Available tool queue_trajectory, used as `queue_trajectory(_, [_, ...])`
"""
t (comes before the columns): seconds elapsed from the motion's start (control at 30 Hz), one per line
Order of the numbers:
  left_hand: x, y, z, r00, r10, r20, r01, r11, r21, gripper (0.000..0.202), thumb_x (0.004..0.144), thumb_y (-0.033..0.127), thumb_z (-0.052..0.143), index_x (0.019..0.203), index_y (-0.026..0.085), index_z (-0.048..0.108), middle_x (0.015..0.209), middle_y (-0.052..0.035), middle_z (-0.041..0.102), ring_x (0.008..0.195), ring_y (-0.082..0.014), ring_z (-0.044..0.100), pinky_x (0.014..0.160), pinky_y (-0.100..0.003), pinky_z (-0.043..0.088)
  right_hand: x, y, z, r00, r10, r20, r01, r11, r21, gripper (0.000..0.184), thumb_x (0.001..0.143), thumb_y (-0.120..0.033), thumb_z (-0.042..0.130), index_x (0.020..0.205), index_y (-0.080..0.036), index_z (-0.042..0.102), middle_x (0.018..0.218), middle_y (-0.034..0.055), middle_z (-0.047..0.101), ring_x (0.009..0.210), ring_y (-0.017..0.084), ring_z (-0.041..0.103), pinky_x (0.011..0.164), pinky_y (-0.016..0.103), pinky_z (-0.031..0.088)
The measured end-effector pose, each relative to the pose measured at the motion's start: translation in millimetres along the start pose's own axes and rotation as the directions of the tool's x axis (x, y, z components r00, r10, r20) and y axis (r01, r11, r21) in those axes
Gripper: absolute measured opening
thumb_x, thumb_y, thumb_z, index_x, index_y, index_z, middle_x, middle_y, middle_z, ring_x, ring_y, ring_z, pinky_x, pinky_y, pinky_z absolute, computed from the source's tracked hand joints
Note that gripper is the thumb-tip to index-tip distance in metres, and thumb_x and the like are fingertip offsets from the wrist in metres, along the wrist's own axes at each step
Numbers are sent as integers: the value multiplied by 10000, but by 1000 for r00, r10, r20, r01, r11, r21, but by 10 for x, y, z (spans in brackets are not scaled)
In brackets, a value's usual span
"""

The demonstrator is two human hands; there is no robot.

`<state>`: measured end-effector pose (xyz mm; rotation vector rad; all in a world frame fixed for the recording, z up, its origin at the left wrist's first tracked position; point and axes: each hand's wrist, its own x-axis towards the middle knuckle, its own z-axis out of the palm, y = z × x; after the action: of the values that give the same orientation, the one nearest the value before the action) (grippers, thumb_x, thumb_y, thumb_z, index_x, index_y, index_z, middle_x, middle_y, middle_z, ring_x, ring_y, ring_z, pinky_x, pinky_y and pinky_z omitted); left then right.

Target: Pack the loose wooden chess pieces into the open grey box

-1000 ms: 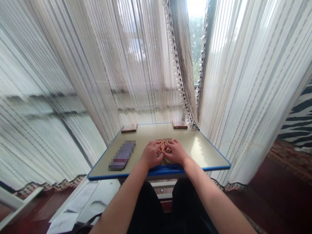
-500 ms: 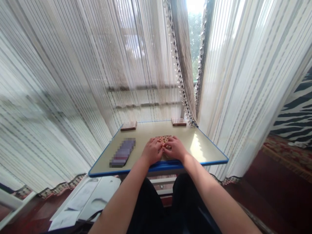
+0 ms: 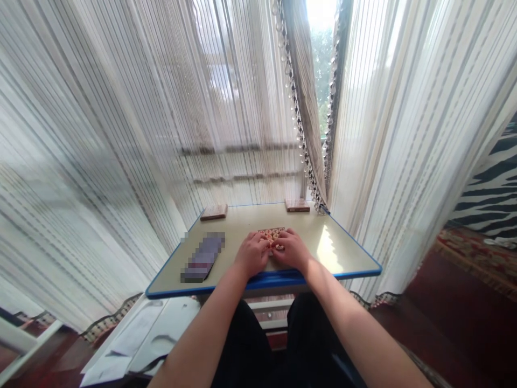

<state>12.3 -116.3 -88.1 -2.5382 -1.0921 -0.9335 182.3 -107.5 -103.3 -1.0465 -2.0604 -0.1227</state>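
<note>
On a small beige table (image 3: 343, 253) with a blue rim lies a cluster of round reddish wooden pieces (image 3: 272, 235), packed into a square. My left hand (image 3: 251, 255) rests on the cluster's left near side with its fingers curled down onto the pieces. Against the right near side sits my right hand (image 3: 292, 250), its fingers also bent over the pieces. The two hands nearly touch and hide the near half of the cluster. I cannot make out whether either hand grips a single piece.
A dark flat blurred rectangle (image 3: 202, 257) lies on the table's left. Two small wooden blocks stand at the far edge, one left (image 3: 214, 212) and one right (image 3: 298, 205). Striped curtains (image 3: 161, 118) hang close behind and beside the table. White papers (image 3: 137, 337) lie on the floor below left.
Both hands have stayed on the cluster of pieces, with fingers shifting slightly. The view has swayed a little with my head.
</note>
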Motion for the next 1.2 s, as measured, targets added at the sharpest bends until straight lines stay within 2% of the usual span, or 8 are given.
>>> queue_trajectory(0.4, [-7,-11,12,999,-35,-25,34,999,-10,176,754,166,516,861,170,656,962,-82,595,973,-225,494,899,-380,433,11,26,-37,997,36,-62,-37,999,-12,137,729,-182,583,778,-213,707,777,44,627,769,190,489,811,320,392])
queue_trajectory(0.53, [-11,-51,24,996,-79,-50,78,997,-13,197,715,124,515,855,162,647,958,-82,606,987,-225,501,920,-373,426,22,81,-41,984,146,-99,-149,988,-30,162,725,-176,558,780,-211,707,781,52,636,789,201,501,818,321,383])
queue_trajectory(0.6, [-5,-92,44,986,-154,-65,155,988,4,232,729,123,491,906,149,640,976,-92,615,995,-227,511,937,-375,417,25,144,-47,928,324,-185,-340,938,-60,194,747,-215,532,828,-199,708,813,67,646,836,217,504,838,336,366])
queue_trajectory(0.67, [7,-145,78,954,-286,-84,289,957,23,301,767,133,443,1017,126,610,1038,-110,615,1024,-231,519,961,-382,400,24,221,-56,817,521,-248,-550,833,-62,256,782,-260,486,898,-188,703,886,82,658,896,230,506,869,350,339])
queue_trajectory(0.73, [20,-197,114,899,-433,-65,435,900,19,367,805,151,392,1131,106,554,1124,-128,597,1074,-229,520,983,-378,383,17,292,-60,736,644,-208,-665,745,-46,311,815,-287,430,942,-189,697,952,85,665,932,229,515,883,345,322])
queue_trajectory(0.77, [26,-216,128,873,-487,-30,487,873,9,384,814,166,386,1162,98,533,1159,-135,585,1099,-226,516,991,-367,377,14,319,-57,728,668,-157,-680,732,-41,330,827,-293,406,946,-193,698,962,83,669,936,225,523,881,334,321])
queue_trajectory(1.0, [20,-184,104,860,-471,195,490,870,-60,539,777,411,509,1227,114,484,1227,-146,557,1144,-245,506,984,-338,374,16,326,14,808,586,63,-587,809,-7,377,845,-270,354,776,-167,710,849,101,689,884,209,559,816,276,358])
queue_trajectory(1.2, [5,-164,81,855,-453,252,487,868,-95,737,626,513,659,1236,151,462,1170,-126,595,1089,-268,544,932,-337,409,35,337,51,821,563,99,-568,822,35,351,840,-252,376,973,-152,685,1004,100,675,956,201,575,851,264,378])
